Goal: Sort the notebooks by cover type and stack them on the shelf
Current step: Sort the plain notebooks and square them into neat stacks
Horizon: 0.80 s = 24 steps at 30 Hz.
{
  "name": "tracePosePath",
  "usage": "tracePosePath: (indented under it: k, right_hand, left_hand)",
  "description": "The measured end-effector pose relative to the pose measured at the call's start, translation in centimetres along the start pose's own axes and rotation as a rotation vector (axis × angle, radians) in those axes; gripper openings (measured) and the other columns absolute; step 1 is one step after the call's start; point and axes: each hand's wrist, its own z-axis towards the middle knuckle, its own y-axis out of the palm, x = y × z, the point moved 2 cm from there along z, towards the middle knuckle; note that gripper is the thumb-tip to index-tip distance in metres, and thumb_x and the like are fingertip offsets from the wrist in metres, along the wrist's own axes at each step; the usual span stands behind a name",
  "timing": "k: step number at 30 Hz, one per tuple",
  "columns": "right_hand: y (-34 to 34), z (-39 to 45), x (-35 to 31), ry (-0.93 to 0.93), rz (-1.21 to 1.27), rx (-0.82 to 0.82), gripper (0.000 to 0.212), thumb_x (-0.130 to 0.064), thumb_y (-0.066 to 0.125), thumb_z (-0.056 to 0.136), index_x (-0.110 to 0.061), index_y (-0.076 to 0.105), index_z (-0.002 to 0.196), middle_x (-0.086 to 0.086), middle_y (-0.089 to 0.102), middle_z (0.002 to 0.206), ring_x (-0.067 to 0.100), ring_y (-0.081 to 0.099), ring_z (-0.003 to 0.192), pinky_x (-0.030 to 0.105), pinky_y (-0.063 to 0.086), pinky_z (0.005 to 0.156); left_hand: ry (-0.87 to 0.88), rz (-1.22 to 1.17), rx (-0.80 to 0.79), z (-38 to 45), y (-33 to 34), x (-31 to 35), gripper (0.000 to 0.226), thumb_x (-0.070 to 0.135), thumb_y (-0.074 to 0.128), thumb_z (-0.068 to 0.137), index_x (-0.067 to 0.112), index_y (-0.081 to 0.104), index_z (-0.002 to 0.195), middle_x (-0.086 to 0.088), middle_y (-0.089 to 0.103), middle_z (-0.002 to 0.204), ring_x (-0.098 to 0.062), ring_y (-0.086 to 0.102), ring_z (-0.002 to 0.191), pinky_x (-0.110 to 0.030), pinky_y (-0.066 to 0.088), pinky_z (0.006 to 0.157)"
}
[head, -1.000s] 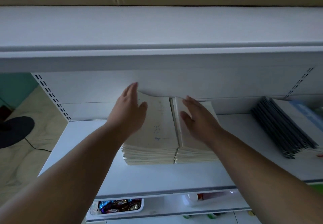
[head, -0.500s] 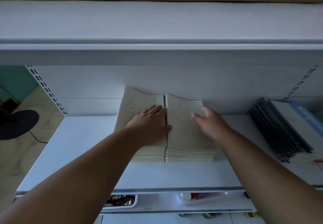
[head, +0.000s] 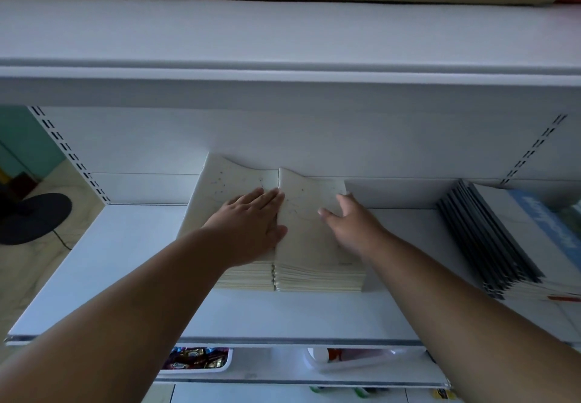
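Far left: dark round base (head: 30,218) on the floor beyond the shelf end, cable trailing off it. White shelf (head: 125,276) carries two cream notebook stacks side by side, touching along their inner edges, back ends against the rear panel. Left stack (head: 220,182): long axis runs front-to-back, page edges facing the camera. Left hand (head: 251,229) lies flat on its top cover, fingers straight and together, pointing toward the rear panel, thumb at the seam between stacks. Right stack (head: 308,245): same orientation, same height as far as visible. Right hand (head: 349,223) rests on its right half, fingers loosely spread and relaxed, fingertips near the far right corner; not gripping anything. Further right, well apart: a row of dark-covered notebooks (head: 484,239) leaning over to the right, long axis front-to-back, with a blue-printed cover (head: 540,226) lying on its right side. Below the shelf, a tray of wrapped sweets (head: 198,358).
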Motion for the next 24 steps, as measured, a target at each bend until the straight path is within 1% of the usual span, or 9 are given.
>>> tracePosePath:
  k: [5, 8, 9, 11, 14, 16, 18, 20, 24]
  right_hand:
    - [-0.5, -0.3, -0.2, -0.039, -0.090, -0.002, 0.073, -0.045, 0.054, 0.097, -0.013, 0.024, 0.155, 0.004, 0.019, 0.164, 0.022, 0.024, 0.149, 0.032, 0.024, 0.116]
    - [-0.8, -0.6, 0.0, -0.066, -0.168, -0.031, 0.072, -0.043, 0.055, 0.098, -0.012, 0.025, 0.155, 0.004, 0.017, 0.165, 0.018, 0.019, 0.150, 0.029, 0.019, 0.119]
    - [-0.9, -0.7, 0.0, -0.073, -0.195, -0.041, 0.070, -0.043, 0.055, 0.097, -0.012, 0.027, 0.154, 0.005, 0.017, 0.165, 0.017, 0.019, 0.150, 0.028, 0.019, 0.119]
    - [-1.1, -0.9, -0.2, -0.101, -0.248, -0.033, 0.066, -0.041, 0.057, 0.097, -0.010, 0.034, 0.151, 0.008, 0.022, 0.163, 0.019, 0.023, 0.149, 0.027, 0.021, 0.118]
    - [-1.7, -1.7, -0.4, -0.160, -0.297, 0.034, 0.062, -0.036, 0.058, 0.096, -0.007, 0.039, 0.147, 0.010, 0.027, 0.161, 0.020, 0.026, 0.148, 0.028, 0.024, 0.116]
    - [-2.5, -3.0, -0.1, -0.195, -0.314, 0.105, 0.062, -0.035, 0.056, 0.097, -0.008, 0.036, 0.149, 0.009, 0.025, 0.162, 0.021, 0.024, 0.148, 0.029, 0.023, 0.116]
    - [-3.9, -4.4, 0.4, -0.219, -0.300, 0.196, 0.064, -0.038, 0.055, 0.098, -0.010, 0.034, 0.151, 0.007, 0.026, 0.161, 0.021, 0.024, 0.148, 0.033, 0.024, 0.116]
    - [-5.7, -5.7, 1.4, -0.237, -0.286, 0.279, 0.063, -0.037, 0.057, 0.097, -0.008, 0.038, 0.150, 0.008, 0.033, 0.158, 0.023, 0.029, 0.146, 0.035, 0.026, 0.117]
    - [-10.1, -8.1, 4.9, -0.211, -0.240, 0.418, 0.057, -0.034, 0.060, 0.096, -0.006, 0.045, 0.145, 0.010, 0.046, 0.149, 0.026, 0.039, 0.139, 0.034, 0.030, 0.114]
  left_hand:
    - [0.015, -0.018, 0.043, 0.0, 0.1, 0.3, 0.073, 0.057, 0.033, 0.100, 0.022, 0.010, 0.160, 0.005, 0.008, 0.167, -0.011, 0.005, 0.153, -0.030, 0.006, 0.121]
    - [0.043, -0.002, 0.057, 0.0, 0.1, 0.4, 0.093, 0.074, 0.014, 0.083, 0.020, 0.015, 0.159, 0.003, 0.015, 0.166, -0.015, 0.011, 0.153, -0.033, 0.010, 0.122]
    - [0.045, 0.005, 0.059, -0.1, -0.1, 0.4, 0.101, 0.076, 0.006, 0.075, 0.020, 0.018, 0.158, 0.003, 0.018, 0.166, -0.016, 0.012, 0.153, -0.034, 0.011, 0.122]
    - [0.045, 0.032, 0.089, -0.1, -0.2, 0.5, 0.105, 0.075, 0.003, 0.070, 0.019, 0.025, 0.156, 0.001, 0.025, 0.163, -0.019, 0.017, 0.152, -0.037, 0.015, 0.121]
    - [0.075, 0.069, 0.211, -0.3, -0.7, 1.4, 0.089, 0.071, 0.017, 0.081, 0.016, 0.043, 0.146, -0.006, 0.041, 0.154, -0.026, 0.034, 0.144, -0.042, 0.029, 0.116]
    - [0.116, 0.023, 0.329, -0.7, -1.2, 2.8, 0.070, 0.061, 0.030, 0.088, 0.014, 0.057, 0.133, -0.007, 0.057, 0.135, -0.030, 0.052, 0.128, -0.045, 0.042, 0.104]
    - [0.172, -0.024, 0.416, -0.7, -1.6, 4.7, 0.057, 0.054, 0.037, 0.089, 0.015, 0.063, 0.122, -0.004, 0.064, 0.119, -0.029, 0.060, 0.113, -0.044, 0.049, 0.094]
    - [0.221, -0.046, 0.410, -0.4, -1.3, 7.0, 0.052, 0.050, 0.040, 0.088, 0.016, 0.065, 0.119, -0.002, 0.065, 0.115, -0.028, 0.061, 0.109, -0.043, 0.050, 0.092]
    - [0.253, -0.116, 0.322, 0.8, 0.2, 12.7, 0.045, 0.046, 0.048, 0.091, 0.020, 0.063, 0.125, 0.001, 0.063, 0.123, -0.025, 0.057, 0.118, -0.042, 0.046, 0.099]
